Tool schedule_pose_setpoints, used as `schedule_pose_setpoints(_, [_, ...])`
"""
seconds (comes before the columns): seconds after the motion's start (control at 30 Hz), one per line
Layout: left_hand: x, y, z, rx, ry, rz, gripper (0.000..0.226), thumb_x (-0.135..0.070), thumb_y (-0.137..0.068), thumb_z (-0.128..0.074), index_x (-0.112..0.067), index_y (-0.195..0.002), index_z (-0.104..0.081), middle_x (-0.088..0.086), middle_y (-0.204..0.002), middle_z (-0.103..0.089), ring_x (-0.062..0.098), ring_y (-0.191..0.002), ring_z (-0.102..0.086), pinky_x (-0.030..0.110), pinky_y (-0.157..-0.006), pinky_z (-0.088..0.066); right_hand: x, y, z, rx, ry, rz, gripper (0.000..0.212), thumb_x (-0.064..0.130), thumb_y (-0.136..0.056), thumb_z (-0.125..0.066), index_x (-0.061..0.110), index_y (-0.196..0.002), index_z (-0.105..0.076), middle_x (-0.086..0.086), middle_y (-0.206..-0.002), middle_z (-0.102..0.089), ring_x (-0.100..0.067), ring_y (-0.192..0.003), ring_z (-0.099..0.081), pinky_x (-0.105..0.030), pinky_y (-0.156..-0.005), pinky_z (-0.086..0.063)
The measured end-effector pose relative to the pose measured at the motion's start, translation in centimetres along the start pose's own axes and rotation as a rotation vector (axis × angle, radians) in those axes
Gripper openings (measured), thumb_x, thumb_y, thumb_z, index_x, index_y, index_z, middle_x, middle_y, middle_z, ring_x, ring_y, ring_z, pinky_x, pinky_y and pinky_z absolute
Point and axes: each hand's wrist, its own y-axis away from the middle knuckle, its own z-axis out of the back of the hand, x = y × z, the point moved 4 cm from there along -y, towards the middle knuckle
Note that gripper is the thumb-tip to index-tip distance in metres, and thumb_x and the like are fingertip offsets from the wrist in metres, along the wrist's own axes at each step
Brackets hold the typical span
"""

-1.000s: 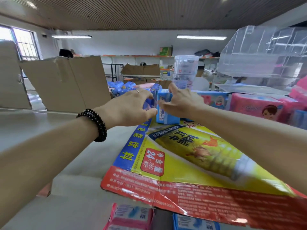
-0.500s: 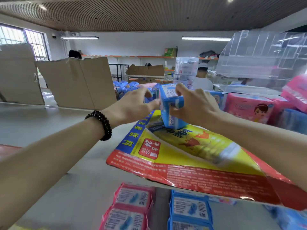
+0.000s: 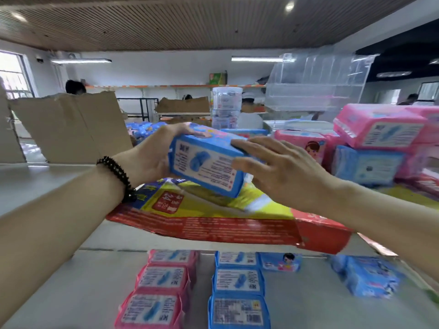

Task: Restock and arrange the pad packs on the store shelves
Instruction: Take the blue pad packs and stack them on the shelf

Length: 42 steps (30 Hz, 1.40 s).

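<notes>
Blue plastic-wrapped pad pack (image 3: 206, 166) up between both hands: left hand (image 3: 152, 155) grips its end, right hand (image 3: 280, 170) presses flat-fingered. Next, down to the blue row (image 3: 238, 290) (beside pink).

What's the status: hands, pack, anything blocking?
Left hand grips blue pack; right hand flat against its end. Pack held above flattened carton. Blue row below, unobstructed.

- I see bare lower shelf (image 3: 308, 295) between the blue row (image 3: 238, 290) and the loose blue pack (image 3: 370, 276) at right.
- The flattened printed carton (image 3: 213, 224) overhangs its far edge.
- Pink packs (image 3: 380, 129) wall the far right.
</notes>
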Motion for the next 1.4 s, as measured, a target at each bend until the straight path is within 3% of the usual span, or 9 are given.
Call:
schedule_pose_setpoints(0.2, [-2.9, 3.3, -1.9, -0.036, -0.016, -0.177, 0.046, -0.029, -0.097, -0.05, -0.022, -0.06, -0.076, 0.005, -0.073, -0.073, 0.023, -0.071, -0.072, 0.048, -0.084, -0.058, 0.6, 1.8, 3.1, 0.021, -0.442, -0.324, 0.066, 0.06, -0.081, -0.063, 0.032, -0.135, -0.037, 0.0, -0.161, -0.031, -0.024, -0.142, -0.038, -0.043, -0.109, -0.042])
schedule_pose_setpoints(0.3, [-3.6, 4.6, -2.4, -0.123, -0.008, -0.296, 0.02, -0.026, -0.099, -0.051, -0.02, -0.088, -0.067, 0.003, -0.077, -0.071, 0.026, -0.078, -0.069, 0.049, -0.08, -0.058, 1.1, 2.5, 4.0, -0.019, -0.682, -0.489, 0.072, 0.069, -0.079, -0.061, 0.043, -0.137, -0.028, 0.013, -0.157, -0.032, -0.011, -0.139, -0.038, -0.04, -0.111, -0.038])
schedule_pose_setpoints(0.47, [-3.1, 7.5, -3.1, -0.199, -0.01, -0.514, 0.014, -0.016, -0.096, -0.056, -0.027, -0.102, -0.048, -0.008, -0.081, -0.069, 0.012, -0.065, -0.066, 0.032, -0.055, -0.055, -0.5, 3.0, 6.2, -0.182, -1.08, -0.735, 0.058, 0.059, -0.085, -0.066, 0.046, -0.128, -0.03, 0.029, -0.131, -0.045, 0.018, -0.105, -0.056, -0.02, -0.09, -0.052])
schedule_pose_setpoints(0.63, [-2.0, 10.8, -5.0, -0.151, -0.034, -0.718, 0.021, -0.014, -0.088, -0.058, -0.025, -0.105, -0.05, 0.017, -0.121, -0.059, 0.022, -0.088, -0.071, 0.031, -0.059, -0.057, -2.0, 3.7, 6.5, 0.031, -1.389, -0.802, 0.055, 0.057, -0.08, -0.073, 0.043, -0.123, -0.043, 0.005, -0.129, -0.065, -0.015, -0.111, -0.067, -0.051, -0.094, -0.053])
schedule_pose_setpoints(0.8, [-0.3, 13.6, -7.6, -0.023, 0.092, -0.783, 0.032, -0.016, -0.083, -0.06, -0.02, -0.111, -0.046, 0.023, -0.129, -0.048, 0.028, -0.097, -0.07, 0.037, -0.07, -0.061, -1.1, 6.0, 7.5, 0.025, -1.632, -0.731, 0.064, 0.053, -0.066, -0.085, 0.031, -0.12, -0.057, 0.001, -0.109, -0.073, -0.018, -0.1, -0.071, -0.039, -0.08, -0.061])
schedule_pose_setpoints(1.07, [5.4, 17.6, -11.2, 0.065, 0.196, -0.714, 0.061, -0.024, -0.08, -0.076, -0.025, -0.126, -0.036, 0.025, -0.145, -0.044, 0.034, -0.102, -0.068, 0.042, -0.08, -0.059, 0.5, 10.8, 10.0, -0.102, -1.615, -0.661, 0.051, 0.034, -0.071, -0.083, 0.022, -0.115, -0.062, -0.004, -0.113, -0.068, -0.018, -0.104, -0.068, -0.028, -0.083, -0.055])
schedule_pose_setpoints(1.17, [7.7, 18.4, -11.6, 0.063, 0.286, -0.667, 0.082, -0.036, -0.072, -0.088, -0.027, -0.132, -0.033, 0.017, -0.135, -0.058, 0.027, -0.104, -0.069, 0.037, -0.085, -0.057, 1.5, 12.2, 11.0, -0.167, -1.579, -0.67, 0.04, 0.022, -0.077, -0.076, 0.021, -0.113, -0.059, 0.01, -0.1, -0.07, -0.009, -0.093, -0.07, -0.023, -0.076, -0.054])
schedule_pose_setpoints(1.33, [10.1, 19.7, -14.8, 0.115, 0.42, -0.665, 0.067, -0.027, -0.078, -0.084, -0.023, -0.127, -0.038, 0.005, -0.124, -0.066, 0.024, -0.111, -0.067, 0.037, -0.089, -0.056, 4.7, 14.4, 11.7, -0.37, -1.59, -0.693, 0.035, 0.012, -0.083, -0.068, 0.02, -0.114, -0.054, 0.012, -0.095, -0.067, -0.007, -0.084, -0.068, -0.023, -0.073, -0.055])
schedule_pose_setpoints(1.4, [10.1, 20.1, -15.8, 0.118, 0.457, -0.657, 0.063, -0.021, -0.08, -0.08, -0.022, -0.129, -0.041, 0.007, -0.122, -0.067, 0.023, -0.108, -0.069, 0.035, -0.085, -0.057, 6.2, 15.2, 11.3, -0.421, -1.585, -0.71, 0.039, 0.026, -0.085, -0.073, 0.019, -0.117, -0.051, 0.004, -0.1, -0.064, -0.011, -0.087, -0.067, -0.026, -0.075, -0.055])
